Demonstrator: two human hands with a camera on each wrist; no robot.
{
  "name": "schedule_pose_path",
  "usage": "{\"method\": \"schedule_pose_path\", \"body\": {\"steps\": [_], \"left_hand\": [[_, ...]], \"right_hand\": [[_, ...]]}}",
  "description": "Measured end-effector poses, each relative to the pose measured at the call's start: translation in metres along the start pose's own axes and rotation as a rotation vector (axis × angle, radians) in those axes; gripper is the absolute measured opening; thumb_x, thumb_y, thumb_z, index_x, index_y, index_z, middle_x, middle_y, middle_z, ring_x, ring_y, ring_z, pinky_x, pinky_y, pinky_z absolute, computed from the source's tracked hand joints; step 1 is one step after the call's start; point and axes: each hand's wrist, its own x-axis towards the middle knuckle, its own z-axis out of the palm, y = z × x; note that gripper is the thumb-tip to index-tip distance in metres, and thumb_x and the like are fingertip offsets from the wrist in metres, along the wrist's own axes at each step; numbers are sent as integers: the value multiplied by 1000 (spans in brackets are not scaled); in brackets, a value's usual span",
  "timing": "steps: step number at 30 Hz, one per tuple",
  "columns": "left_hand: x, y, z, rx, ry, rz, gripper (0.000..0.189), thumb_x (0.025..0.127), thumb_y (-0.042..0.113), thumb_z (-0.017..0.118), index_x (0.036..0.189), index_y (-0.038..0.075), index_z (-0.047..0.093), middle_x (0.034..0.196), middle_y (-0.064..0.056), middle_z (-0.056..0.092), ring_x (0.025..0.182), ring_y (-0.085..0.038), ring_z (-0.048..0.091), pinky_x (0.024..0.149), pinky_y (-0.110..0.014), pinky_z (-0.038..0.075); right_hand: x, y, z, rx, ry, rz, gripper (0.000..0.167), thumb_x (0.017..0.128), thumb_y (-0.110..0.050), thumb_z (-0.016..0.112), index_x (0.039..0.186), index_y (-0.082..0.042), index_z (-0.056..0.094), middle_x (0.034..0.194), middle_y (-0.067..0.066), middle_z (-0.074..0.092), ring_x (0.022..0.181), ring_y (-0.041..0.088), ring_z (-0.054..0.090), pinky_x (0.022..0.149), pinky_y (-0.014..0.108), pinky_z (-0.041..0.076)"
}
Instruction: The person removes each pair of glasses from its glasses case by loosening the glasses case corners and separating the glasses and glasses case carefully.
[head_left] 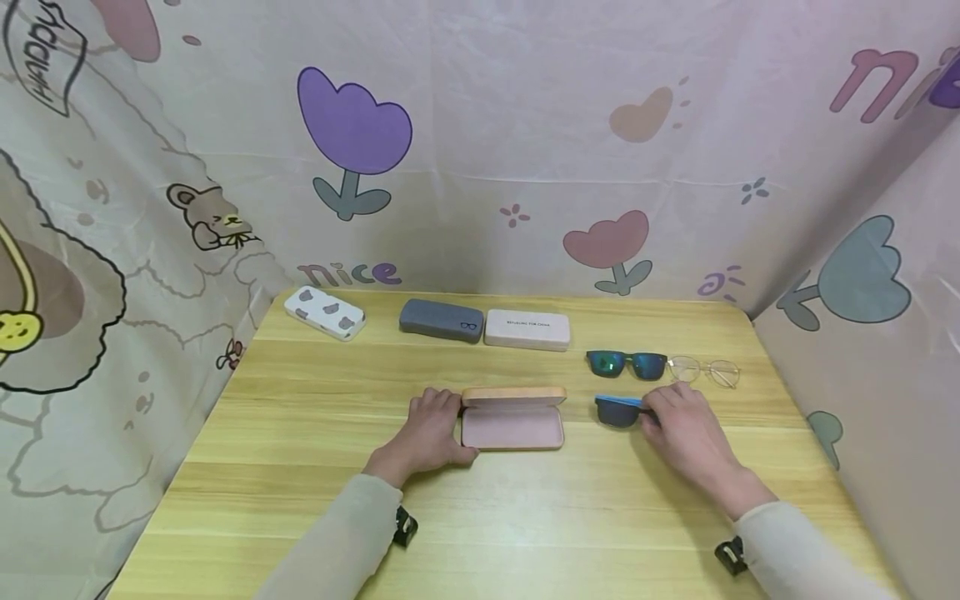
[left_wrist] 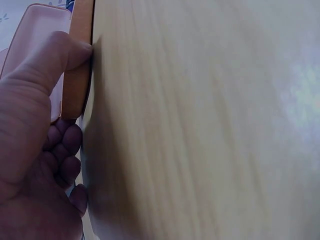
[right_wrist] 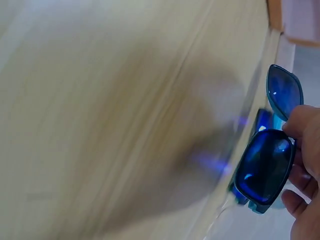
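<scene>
An orange-brown glasses case with a pink lining lies open on the table, its lid tilted up at the back. My left hand holds its left end, and in the left wrist view the thumb presses the front wall. To the right, my right hand pinches dark sunglasses with blue on the frame. In the right wrist view the sunglasses show both lenses, with thumb and fingers gripping around the bridge. Behind them lie green-blue mirrored sunglasses and clear thin-framed glasses.
Along the back edge of the wooden table lie a white patterned case, a grey case and a white case with lettering. A printed curtain hangs behind and at both sides.
</scene>
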Motion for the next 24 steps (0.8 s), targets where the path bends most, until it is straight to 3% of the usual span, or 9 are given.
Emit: {"method": "schedule_pose_path", "body": {"steps": [12, 24], "left_hand": [[-1, 1, -1, -5, 0, -3, 88, 78, 51, 87, 141, -3, 57, 130, -11, 62, 124, -33, 45, 104, -50, 35], [-1, 1, -2, -8, 0, -8, 87, 77, 50, 87, 140, -2, 57, 130, -11, 62, 124, -32, 45, 105, -50, 35]], "right_hand": [[-16, 57, -12, -74, -99, 106, 18, 83, -6, 79, 100, -5, 72, 103, 14, 76, 96, 33, 59, 83, 54, 47], [-21, 93, -28, -144, -178, 150, 14, 85, -2, 74, 98, 0, 69, 103, 23, 74, 94, 42, 60, 86, 60, 47]]}}
